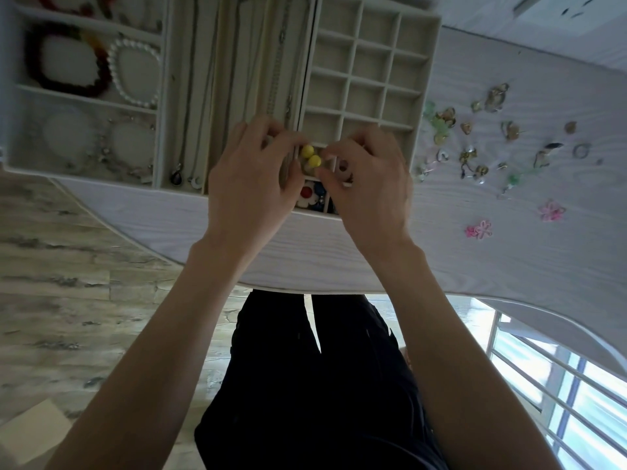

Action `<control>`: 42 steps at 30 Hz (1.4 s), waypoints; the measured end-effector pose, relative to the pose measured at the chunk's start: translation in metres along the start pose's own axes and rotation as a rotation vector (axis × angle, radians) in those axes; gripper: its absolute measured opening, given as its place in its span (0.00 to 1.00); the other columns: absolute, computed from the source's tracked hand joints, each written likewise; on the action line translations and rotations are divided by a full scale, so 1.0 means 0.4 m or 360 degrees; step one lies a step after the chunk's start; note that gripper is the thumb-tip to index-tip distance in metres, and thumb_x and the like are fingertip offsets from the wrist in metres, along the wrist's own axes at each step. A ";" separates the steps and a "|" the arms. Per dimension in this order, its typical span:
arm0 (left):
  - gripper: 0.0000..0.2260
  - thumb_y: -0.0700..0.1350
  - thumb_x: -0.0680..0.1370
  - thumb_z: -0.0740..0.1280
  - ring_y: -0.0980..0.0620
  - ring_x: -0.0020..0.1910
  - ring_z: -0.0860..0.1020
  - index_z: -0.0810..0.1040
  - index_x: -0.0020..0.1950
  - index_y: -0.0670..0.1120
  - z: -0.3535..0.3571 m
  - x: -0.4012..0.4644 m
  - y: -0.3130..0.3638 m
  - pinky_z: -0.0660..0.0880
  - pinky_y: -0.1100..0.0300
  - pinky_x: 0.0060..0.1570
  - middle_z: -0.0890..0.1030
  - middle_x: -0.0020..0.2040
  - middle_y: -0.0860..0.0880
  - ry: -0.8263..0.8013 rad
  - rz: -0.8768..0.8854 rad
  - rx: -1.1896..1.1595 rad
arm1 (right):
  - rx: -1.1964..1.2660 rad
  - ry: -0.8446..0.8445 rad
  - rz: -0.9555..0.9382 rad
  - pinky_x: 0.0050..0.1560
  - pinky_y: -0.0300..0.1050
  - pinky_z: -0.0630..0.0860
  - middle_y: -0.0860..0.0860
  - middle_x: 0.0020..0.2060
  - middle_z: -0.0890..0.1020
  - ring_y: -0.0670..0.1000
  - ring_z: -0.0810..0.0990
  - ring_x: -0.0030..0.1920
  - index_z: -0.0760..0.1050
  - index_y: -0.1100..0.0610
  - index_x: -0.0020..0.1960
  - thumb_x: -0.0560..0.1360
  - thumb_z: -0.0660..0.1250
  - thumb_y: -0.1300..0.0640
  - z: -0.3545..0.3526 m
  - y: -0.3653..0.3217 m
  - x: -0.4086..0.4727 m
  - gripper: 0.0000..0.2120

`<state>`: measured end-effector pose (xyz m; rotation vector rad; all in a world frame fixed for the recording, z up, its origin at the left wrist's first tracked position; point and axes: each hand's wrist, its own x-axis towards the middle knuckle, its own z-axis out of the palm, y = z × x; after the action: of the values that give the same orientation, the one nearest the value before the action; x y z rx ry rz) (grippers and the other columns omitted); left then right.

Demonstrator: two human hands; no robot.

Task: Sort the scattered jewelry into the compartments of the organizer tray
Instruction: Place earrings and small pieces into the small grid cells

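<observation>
Wood-look floor [68, 266] lies at far left, below the curved near edge of a pale wood-grain table [339, 252]. On the table, the bracelet tray [13, 130] holds a dark red bracelet [44, 76] and a pearl bracelet [135, 74]; beside it necklaces [190, 96] lie in long slots. The left hand [247, 184] and right hand [366, 188], fingers curled, pinch two yellow beads [311, 156] over a near compartment of the grid organizer tray [431, 62]. Scattered earrings [475, 147] and pink flower pieces [551, 210] lie on open tabletop to the right. A barred window [559, 385] sits at lower right.
</observation>
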<state>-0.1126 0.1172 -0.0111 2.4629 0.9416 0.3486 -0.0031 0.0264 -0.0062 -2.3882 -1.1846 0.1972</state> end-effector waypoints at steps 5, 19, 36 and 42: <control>0.09 0.43 0.76 0.64 0.47 0.47 0.75 0.82 0.52 0.44 -0.001 -0.002 0.005 0.67 0.64 0.38 0.77 0.47 0.45 -0.0011 0.0033 0.0050 | -0.0080 -0.0031 0.0043 0.35 0.39 0.67 0.51 0.38 0.78 0.52 0.77 0.40 0.81 0.55 0.39 0.64 0.77 0.56 0.013 -0.008 0.008 0.07; 0.09 0.44 0.76 0.63 0.47 0.45 0.75 0.83 0.51 0.45 0.003 -0.001 0.003 0.65 0.65 0.37 0.78 0.46 0.46 0.0001 0.0024 0.0040 | -0.0271 -0.0143 -0.0063 0.39 0.44 0.72 0.53 0.37 0.78 0.54 0.77 0.40 0.81 0.59 0.39 0.62 0.75 0.60 0.002 -0.011 0.028 0.07; 0.09 0.42 0.76 0.64 0.47 0.46 0.75 0.82 0.52 0.44 0.009 -0.003 0.000 0.66 0.64 0.41 0.77 0.46 0.45 0.0011 0.0006 0.0004 | -0.0261 -0.0188 -0.0107 0.40 0.44 0.72 0.53 0.36 0.78 0.55 0.78 0.39 0.81 0.58 0.37 0.63 0.76 0.57 -0.002 -0.008 0.039 0.06; 0.10 0.42 0.76 0.65 0.48 0.46 0.75 0.81 0.54 0.44 0.008 -0.010 0.005 0.67 0.65 0.41 0.77 0.47 0.44 0.0005 0.0025 -0.0010 | -0.0113 -0.0242 -0.0083 0.41 0.46 0.73 0.53 0.40 0.79 0.55 0.77 0.43 0.82 0.58 0.41 0.66 0.75 0.56 -0.013 0.000 0.032 0.07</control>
<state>-0.1133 0.1121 -0.0133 2.4657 0.9216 0.3605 0.0065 0.0349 -0.0007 -2.4364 -1.3418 0.3305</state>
